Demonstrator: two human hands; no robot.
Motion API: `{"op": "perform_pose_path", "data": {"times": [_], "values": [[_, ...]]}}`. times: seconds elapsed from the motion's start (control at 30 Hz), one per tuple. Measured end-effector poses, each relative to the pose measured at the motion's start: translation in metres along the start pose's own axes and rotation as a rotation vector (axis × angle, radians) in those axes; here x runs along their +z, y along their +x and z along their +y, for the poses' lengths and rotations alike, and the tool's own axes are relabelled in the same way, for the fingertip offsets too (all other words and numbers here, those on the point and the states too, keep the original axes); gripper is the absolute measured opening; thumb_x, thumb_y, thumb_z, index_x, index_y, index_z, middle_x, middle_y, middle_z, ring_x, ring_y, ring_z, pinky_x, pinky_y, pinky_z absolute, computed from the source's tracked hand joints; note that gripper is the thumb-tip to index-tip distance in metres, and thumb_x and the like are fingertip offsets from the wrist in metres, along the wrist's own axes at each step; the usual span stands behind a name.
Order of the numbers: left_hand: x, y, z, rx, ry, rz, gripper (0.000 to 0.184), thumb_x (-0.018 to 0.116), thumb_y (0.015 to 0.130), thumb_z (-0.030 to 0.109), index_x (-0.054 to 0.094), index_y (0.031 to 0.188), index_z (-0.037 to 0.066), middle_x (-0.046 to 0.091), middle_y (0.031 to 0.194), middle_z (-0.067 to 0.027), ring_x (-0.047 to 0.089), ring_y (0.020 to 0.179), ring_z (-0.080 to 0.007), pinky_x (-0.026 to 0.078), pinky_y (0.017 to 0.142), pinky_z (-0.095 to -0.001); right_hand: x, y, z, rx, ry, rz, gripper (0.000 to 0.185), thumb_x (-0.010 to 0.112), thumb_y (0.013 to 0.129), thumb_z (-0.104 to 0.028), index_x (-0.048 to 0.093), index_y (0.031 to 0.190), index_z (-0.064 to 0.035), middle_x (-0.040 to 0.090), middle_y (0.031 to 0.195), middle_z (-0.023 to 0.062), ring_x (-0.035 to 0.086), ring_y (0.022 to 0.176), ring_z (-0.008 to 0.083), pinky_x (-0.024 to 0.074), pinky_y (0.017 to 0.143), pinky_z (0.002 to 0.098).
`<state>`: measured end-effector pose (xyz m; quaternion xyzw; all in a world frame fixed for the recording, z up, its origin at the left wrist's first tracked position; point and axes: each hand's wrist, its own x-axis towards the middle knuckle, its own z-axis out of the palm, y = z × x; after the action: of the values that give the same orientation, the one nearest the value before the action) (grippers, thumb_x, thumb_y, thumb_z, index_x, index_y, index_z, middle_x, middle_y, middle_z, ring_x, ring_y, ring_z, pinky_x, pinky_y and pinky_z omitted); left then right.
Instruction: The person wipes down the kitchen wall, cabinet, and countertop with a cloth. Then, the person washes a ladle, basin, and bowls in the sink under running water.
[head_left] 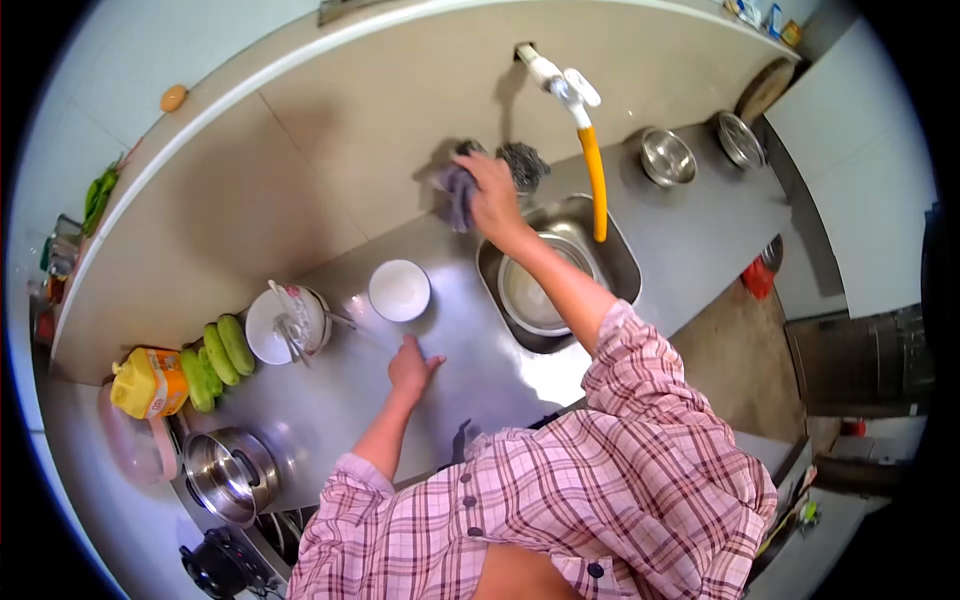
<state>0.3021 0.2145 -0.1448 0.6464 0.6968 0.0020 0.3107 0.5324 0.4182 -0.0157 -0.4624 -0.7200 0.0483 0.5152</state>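
Observation:
My right hand point(490, 195) grips a purple-grey cloth point(458, 192) at the back of the counter, beyond the sink's left side. Beside that hand lies a dark mesh scrubber point(523, 165); another dark bit sits partly hidden behind the fingers. My left hand point(410, 370) is over the steel counter with thumb and fingers apart and nothing in it. Just beyond its fingertips stands a white bowl point(400, 290). Under my right forearm, the steel sink point(625, 255) holds a round metal basin point(520, 290), partly covered by the arm.
A white tap with a yellow hose point(594, 180) hangs over the sink. Two metal bowls, one here point(668, 158), stand at right. Toward the left are stacked dishes with utensils point(270, 330), green gourds point(222, 355), a yellow container point(148, 383) and a steel pot point(225, 475).

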Motion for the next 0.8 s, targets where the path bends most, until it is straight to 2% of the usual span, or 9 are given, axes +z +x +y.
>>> {"op": "perform_pose_path", "data": {"times": [0.07, 0.3, 0.43, 0.47, 0.57, 0.6, 0.7, 0.73, 0.8], "values": [[0.004, 0.003, -0.003, 0.013, 0.015, -0.008, 0.07, 0.081, 0.072, 0.045, 0.045, 0.113, 0.001, 0.066, 0.099, -0.0218, 0.065, 0.089, -0.0414, 0.052, 0.075, -0.0483, -0.026, -0.061, 0.012, 0.266, -0.04, -0.06, 0.051, 0.042, 0.07, 0.007, 0.065, 0.113, -0.0031, 0.064, 0.113, 0.0218, 0.055, 0.111, 0.04, 0.0422, 0.099, 0.0445], [0.005, 0.004, -0.002, 0.011, 0.028, -0.024, 0.065, 0.08, 0.074, 0.045, 0.046, 0.108, 0.001, 0.065, 0.096, -0.021, 0.065, 0.086, -0.0412, 0.051, 0.074, -0.0484, -0.063, -0.228, 0.09, 0.896, -0.19, -0.165, 0.036, 0.048, 0.075, -0.001, 0.069, 0.103, 0.0015, 0.068, 0.103, 0.0246, 0.063, 0.105, 0.0396, 0.0485, 0.093, 0.04], [-0.001, 0.001, 0.006, 0.002, -0.021, -0.032, 0.06, 0.08, 0.074, 0.042, 0.046, 0.104, 0.002, 0.065, 0.091, -0.0189, 0.064, 0.082, -0.0386, 0.05, 0.072, -0.0467, -0.08, -0.218, 0.098, 0.992, -0.575, -0.544, 0.048, 0.055, 0.083, -0.015, 0.057, 0.131, -0.0104, 0.049, 0.139, 0.0241, 0.046, 0.13, 0.039, 0.0402, 0.103, 0.0486], [0.0, 0.003, 0.007, -0.01, -0.028, -0.027, 0.059, 0.081, 0.074, 0.041, 0.046, 0.104, 0.003, 0.064, 0.09, -0.0181, 0.064, 0.081, -0.038, 0.05, 0.071, -0.046, -0.076, -0.229, 0.114, 1.106, -0.579, -0.551, 0.057, 0.058, 0.086, -0.027, 0.047, 0.141, -0.0222, 0.034, 0.15, 0.0165, 0.035, 0.134, 0.0459, 0.0365, 0.104, 0.0603], [0.006, 0.0, 0.008, -0.06, -0.046, 0.01, 0.055, 0.081, 0.074, 0.035, 0.047, 0.103, 0.003, 0.064, 0.085, -0.0158, 0.064, 0.078, -0.0359, 0.049, 0.069, -0.0439, -0.062, -0.29, 0.156, 0.706, -0.541, -0.801, 0.055, 0.058, 0.088, -0.033, 0.045, 0.142, -0.0271, 0.029, 0.153, 0.0189, 0.033, 0.133, 0.0483, 0.0332, 0.107, 0.0599], [0.008, 0.0, 0.01, -0.074, -0.044, 0.041, 0.052, 0.08, 0.075, 0.033, 0.048, 0.103, 0.003, 0.063, 0.083, -0.0151, 0.064, 0.077, -0.0349, 0.049, 0.069, -0.0431, -0.05, -0.312, 0.159, 0.703, -0.507, -0.716, 0.055, 0.058, 0.089, -0.035, 0.044, 0.142, -0.0289, 0.03, 0.151, 0.0223, 0.033, 0.134, 0.0489, 0.0281, 0.109, 0.0607], [0.019, -0.004, 0.021, -0.097, -0.24, 0.096, 0.041, 0.077, 0.078, 0.024, 0.051, 0.103, 0.003, 0.062, 0.077, -0.0123, 0.063, 0.072, -0.031, 0.049, 0.066, -0.041, -0.055, -0.287, 0.126, 0.738, -0.624, -1.244, 0.053, 0.056, 0.091, -0.032, 0.045, 0.142, -0.0223, 0.03, 0.15, 0.0242, 0.031, 0.134, 0.049, 0.0296, 0.106, 0.062], [0.022, -0.007, 0.027, -0.101, -0.337, 0.107, 0.038, 0.075, 0.079, 0.021, 0.052, 0.103, 0.003, 0.062, 0.075, -0.0112, 0.062, 0.07, -0.0295, 0.049, 0.066, -0.0403, -0.063, -0.295, 0.138, 0.352, -0.78, -1.151, 0.046, 0.056, 0.091, -0.028, 0.052, 0.134, -0.0138, 0.046, 0.138, 0.024, 0.046, 0.126, 0.0401, 0.0403, 0.1, 0.0562], [0.028, -0.017, 0.054, -0.103, -0.362, 0.139, 0.032, 0.073, 0.081, 0.018, 0.055, 0.103, 0.003, 0.061, 0.072, -0.0096, 0.061, 0.066, -0.0265, 0.049, 0.064, -0.0388, -0.073, -0.272, 0.166, 0.527, -0.6, -1.146, 0.036, 0.057, 0.09, -0.026, 0.06, 0.123, -0.0136, 0.057, 0.124, 0.0212, 0.057, 0.112, 0.0346, 0.0463, 0.092, 0.0499]]}}
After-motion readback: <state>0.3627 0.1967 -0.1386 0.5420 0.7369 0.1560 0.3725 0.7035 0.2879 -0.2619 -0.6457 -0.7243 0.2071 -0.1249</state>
